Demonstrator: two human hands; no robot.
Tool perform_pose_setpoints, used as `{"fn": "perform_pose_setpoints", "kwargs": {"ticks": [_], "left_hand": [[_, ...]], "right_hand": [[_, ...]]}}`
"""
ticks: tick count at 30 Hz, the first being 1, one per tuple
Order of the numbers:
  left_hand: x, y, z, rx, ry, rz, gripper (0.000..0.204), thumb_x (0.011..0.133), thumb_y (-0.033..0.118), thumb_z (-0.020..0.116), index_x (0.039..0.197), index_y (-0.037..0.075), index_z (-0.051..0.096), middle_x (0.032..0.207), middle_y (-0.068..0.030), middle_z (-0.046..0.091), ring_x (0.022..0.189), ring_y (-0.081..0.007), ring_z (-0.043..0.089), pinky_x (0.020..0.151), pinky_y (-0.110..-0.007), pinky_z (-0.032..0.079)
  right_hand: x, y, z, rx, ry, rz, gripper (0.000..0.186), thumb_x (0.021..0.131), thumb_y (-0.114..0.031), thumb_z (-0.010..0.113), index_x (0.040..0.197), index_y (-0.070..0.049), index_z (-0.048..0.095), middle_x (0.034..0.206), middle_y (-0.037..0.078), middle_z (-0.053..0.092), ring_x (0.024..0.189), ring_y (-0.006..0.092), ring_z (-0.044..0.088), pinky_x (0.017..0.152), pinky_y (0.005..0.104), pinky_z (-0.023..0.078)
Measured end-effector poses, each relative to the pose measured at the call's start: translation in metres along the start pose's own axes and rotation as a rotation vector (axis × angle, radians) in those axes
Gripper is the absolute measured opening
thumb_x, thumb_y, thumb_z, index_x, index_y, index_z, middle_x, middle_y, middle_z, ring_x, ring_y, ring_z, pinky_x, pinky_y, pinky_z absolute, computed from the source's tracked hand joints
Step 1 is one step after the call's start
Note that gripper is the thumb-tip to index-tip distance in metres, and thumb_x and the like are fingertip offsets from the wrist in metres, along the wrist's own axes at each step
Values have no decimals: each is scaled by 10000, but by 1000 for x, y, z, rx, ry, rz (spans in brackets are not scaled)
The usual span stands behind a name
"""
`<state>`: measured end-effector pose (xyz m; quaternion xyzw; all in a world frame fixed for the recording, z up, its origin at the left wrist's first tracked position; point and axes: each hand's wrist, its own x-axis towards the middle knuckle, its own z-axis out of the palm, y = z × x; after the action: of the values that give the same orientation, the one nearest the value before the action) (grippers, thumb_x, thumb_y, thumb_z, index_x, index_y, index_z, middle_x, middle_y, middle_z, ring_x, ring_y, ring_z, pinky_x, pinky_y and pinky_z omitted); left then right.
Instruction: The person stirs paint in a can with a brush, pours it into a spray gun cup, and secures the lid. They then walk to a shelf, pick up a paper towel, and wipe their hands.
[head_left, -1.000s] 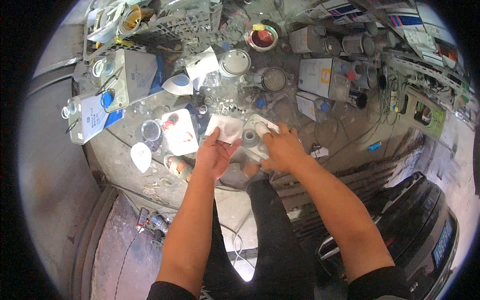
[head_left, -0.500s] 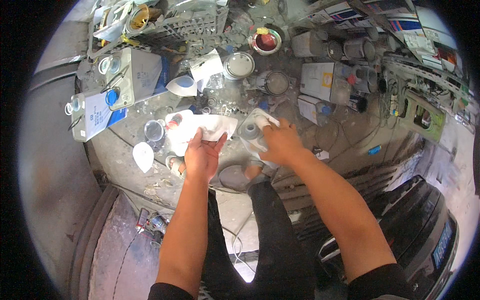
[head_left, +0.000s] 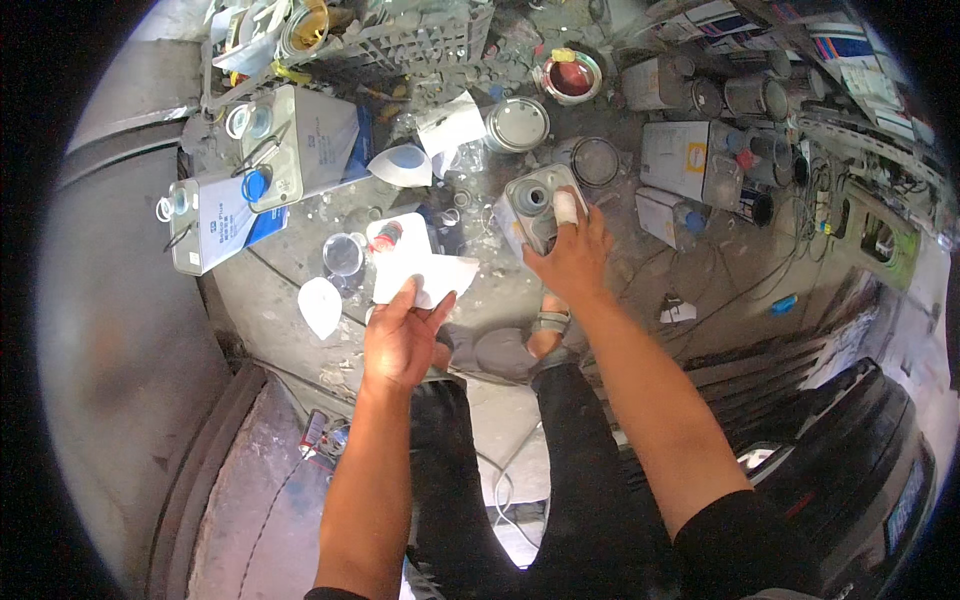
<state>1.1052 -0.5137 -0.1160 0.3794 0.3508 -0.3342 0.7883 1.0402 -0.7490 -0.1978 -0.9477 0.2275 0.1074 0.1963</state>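
Note:
My left hand (head_left: 400, 335) pinches a white paper cone (head_left: 445, 277), which looks like a paint strainer, between thumb and fingers. Its outline overlaps a white square-topped container (head_left: 410, 235) with a red item (head_left: 385, 237) on it. Farther right, my right hand (head_left: 575, 245) grips the top of a rectangular metal can (head_left: 520, 222). A grey round spout (head_left: 535, 196) on that can faces up. One finger of this hand wears a white wrapping. Whether the can rests on the floor is hard to tell.
Two solvent cans (head_left: 310, 145) (head_left: 215, 225) stand at left. A clear cup (head_left: 343, 255), a white paper piece (head_left: 320, 308), another strainer (head_left: 402, 166), a lidded tin (head_left: 517, 125) and a red-paint tin (head_left: 572, 77) surround my hands. More cans (head_left: 675, 160) stand right; a black car part (head_left: 840, 470) lies lower right.
My right hand has moved the metal can farther away from me, and its top now faces up more squarely. My left hand has drawn slightly nearer with the paper cone. The view has shifted.

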Motion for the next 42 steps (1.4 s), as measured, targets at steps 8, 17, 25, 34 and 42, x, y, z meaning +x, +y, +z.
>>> {"fn": "perform_pose_setpoints", "kwargs": {"ticks": [8,17,25,34,42], "left_hand": [[-15,19,-3,63,5,33,280,953,146,572,1195,9,546,1113,-85,644,1036,-215,633,926,-433,533],[-29,35,-5,99,41,31,172,932,162,602,1074,65,601,1064,-28,635,1046,-236,610,954,-481,492],[-86,61,59,208,6,155,245,953,129,552,1166,10,547,1130,-84,615,1039,-272,615,939,-459,509],[-264,120,205,1234,-574,1125,339,815,58,630,1153,36,643,1224,-177,623,1186,-295,583,968,-389,485],[-383,196,252,1795,-954,1589,410,733,123,619,1128,19,659,1261,-140,612,1147,-293,612,906,-377,519]], "right_hand": [[5,-14,7,106,170,34,922,657,-302,811,1412,-65,339,1470,151,334,1315,440,301,1039,599,261],[0,-35,21,111,78,133,904,673,-329,818,1388,-23,358,1472,183,315,1299,461,332,1009,606,318],[-34,-54,-147,1959,-152,541,764,947,-655,296,1472,-100,263,1530,155,289,1313,442,379,1038,578,333],[-102,-150,-385,2629,-590,78,938,839,-821,219,1520,-177,184,1546,134,266,1343,426,330,1025,657,294],[-158,-203,-516,2357,-677,-238,868,852,-803,256,1510,-238,231,1542,67,296,1420,406,213,1058,648,237]]}}
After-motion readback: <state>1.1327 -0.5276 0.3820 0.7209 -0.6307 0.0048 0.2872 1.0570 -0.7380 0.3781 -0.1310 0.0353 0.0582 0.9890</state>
